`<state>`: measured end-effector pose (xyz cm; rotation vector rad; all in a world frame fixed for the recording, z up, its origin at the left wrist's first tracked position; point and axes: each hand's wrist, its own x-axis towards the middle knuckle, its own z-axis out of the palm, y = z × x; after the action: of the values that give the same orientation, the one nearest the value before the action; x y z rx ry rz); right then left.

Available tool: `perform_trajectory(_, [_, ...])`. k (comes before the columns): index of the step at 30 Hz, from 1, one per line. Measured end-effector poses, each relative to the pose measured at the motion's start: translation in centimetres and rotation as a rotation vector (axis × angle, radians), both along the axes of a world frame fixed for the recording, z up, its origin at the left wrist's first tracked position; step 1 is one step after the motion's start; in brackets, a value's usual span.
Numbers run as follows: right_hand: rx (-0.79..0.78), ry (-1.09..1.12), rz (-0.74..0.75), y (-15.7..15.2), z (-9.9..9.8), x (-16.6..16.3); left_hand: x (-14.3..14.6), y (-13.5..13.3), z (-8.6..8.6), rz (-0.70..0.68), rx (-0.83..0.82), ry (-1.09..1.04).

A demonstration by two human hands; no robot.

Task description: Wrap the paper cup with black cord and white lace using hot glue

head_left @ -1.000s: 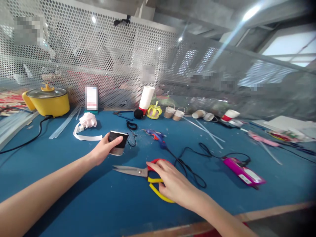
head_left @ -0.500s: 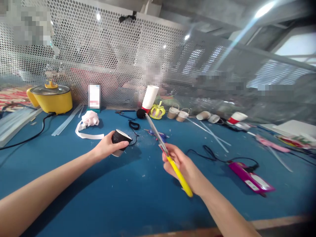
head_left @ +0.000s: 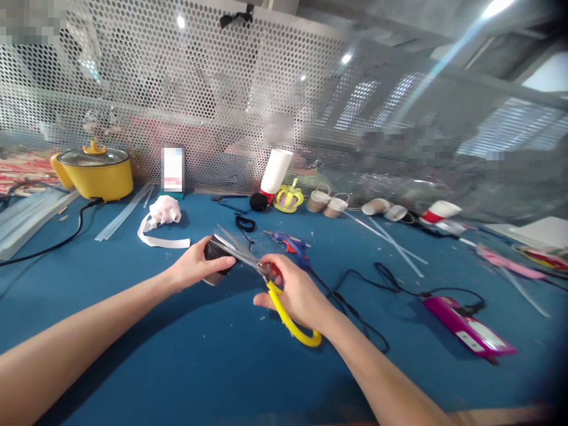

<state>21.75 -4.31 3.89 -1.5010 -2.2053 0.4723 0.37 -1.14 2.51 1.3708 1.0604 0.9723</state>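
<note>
At the far left of the blue counter (head_left: 213, 355), a yellow pot (head_left: 104, 180) stands under its glass lid (head_left: 104, 156); its contents cannot be made out. Far and central, a stack of white paper cups (head_left: 276, 171) leans, with two small handled cups (head_left: 318, 202) to its right and two cups on their sides (head_left: 375, 206) farther right. Near the middle, the left hand (head_left: 194, 264) grips a black-wrapped cup (head_left: 213, 251), its forearm reaching in from the near left. The right hand (head_left: 295, 291) holds scissors (head_left: 265, 269), blades parted at the cup's rim; whether they touch it I cannot tell.
</note>
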Motion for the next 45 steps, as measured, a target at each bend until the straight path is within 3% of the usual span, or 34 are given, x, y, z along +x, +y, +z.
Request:
perform_trajectory(5, [0.042, -0.022, 0.030, -0.1, -0.2, 0.0, 0.1, -0.2, 0.0, -0.095, 0.015, 0.034])
perform_trajectory(13, [0.051, -0.023, 0.033, -0.2, -0.6, -0.1, 0.1, -0.3, -0.1, -0.130, 0.049, 0.070])
perform_trajectory(33, [0.098, -0.072, 0.004, -0.6, -0.6, 0.0, 0.1, -0.2, -0.5, -0.050, 0.126, 0.153])
perform_trajectory(45, [0.121, -0.016, -0.033, -0.2, -0.6, 0.9, -0.2, 0.0, -0.2, -0.061, 0.014, -0.014])
